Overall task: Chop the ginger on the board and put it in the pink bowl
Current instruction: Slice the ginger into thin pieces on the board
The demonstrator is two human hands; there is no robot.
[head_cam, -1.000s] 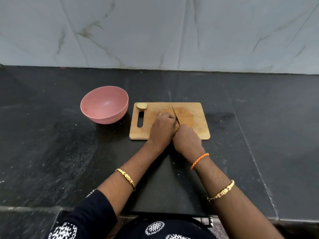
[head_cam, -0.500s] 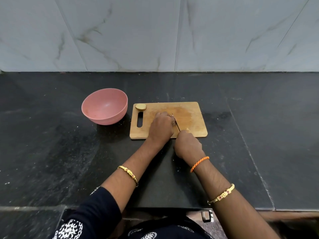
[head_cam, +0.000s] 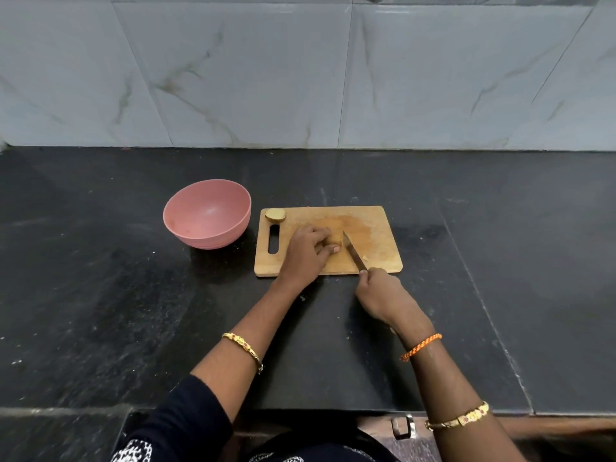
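Observation:
A wooden chopping board point(head_cam: 376, 225) lies on the black counter. My left hand point(head_cam: 308, 253) rests on the board with fingers curled round a piece of ginger point(head_cam: 335, 240), mostly hidden under them. My right hand point(head_cam: 380, 293) grips a knife point(head_cam: 355, 251) by the handle at the board's front edge; the blade slants up-left and touches the board just right of the ginger. A second ginger piece point(head_cam: 275, 215) sits at the board's far left corner. The pink bowl point(head_cam: 206, 217) stands empty left of the board.
The black stone counter point(head_cam: 100, 295) runs to a grey marble-tiled wall point(head_cam: 300, 78) behind. A slot handle point(head_cam: 273, 239) is cut in the board's left end. The counter's front edge is near my body.
My right hand has drawn back toward me and to the right, sliding the knife away from my left hand. The ginger under my left fingers now shows. The camera tilted.

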